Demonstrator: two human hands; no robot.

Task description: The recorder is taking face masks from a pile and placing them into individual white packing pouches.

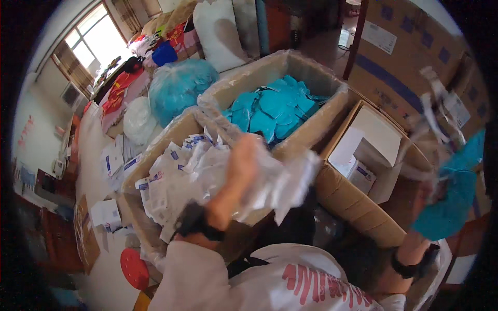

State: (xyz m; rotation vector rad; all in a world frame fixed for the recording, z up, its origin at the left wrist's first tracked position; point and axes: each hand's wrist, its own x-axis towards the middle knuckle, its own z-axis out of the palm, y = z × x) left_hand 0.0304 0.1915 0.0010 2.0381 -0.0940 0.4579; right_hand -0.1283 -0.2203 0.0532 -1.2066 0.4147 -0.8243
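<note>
My left hand (243,161), blurred by motion, is over the front box, closed on white plastic packets (282,189) that stick out to its right. Below it, many printed white packets (174,173) fill the plastic-lined front cardboard box (132,207). At the far right my right hand (423,207) grips flat teal pieces (448,207); they hide most of its fingers. Blurred whitish strips (436,111) hang just above that hand; I cannot tell whether it holds them. Similar teal pieces (275,109) lie heaped in the lined box (316,122) behind.
Between my hands stands an open carton (353,205) with white cards and a small white box (361,178). Tall cardboard cartons (399,67) rise at the back right. A bulging bag of teal pieces (181,88) and a white sack (220,36) stand farther back. A red stool (135,268) is lower left.
</note>
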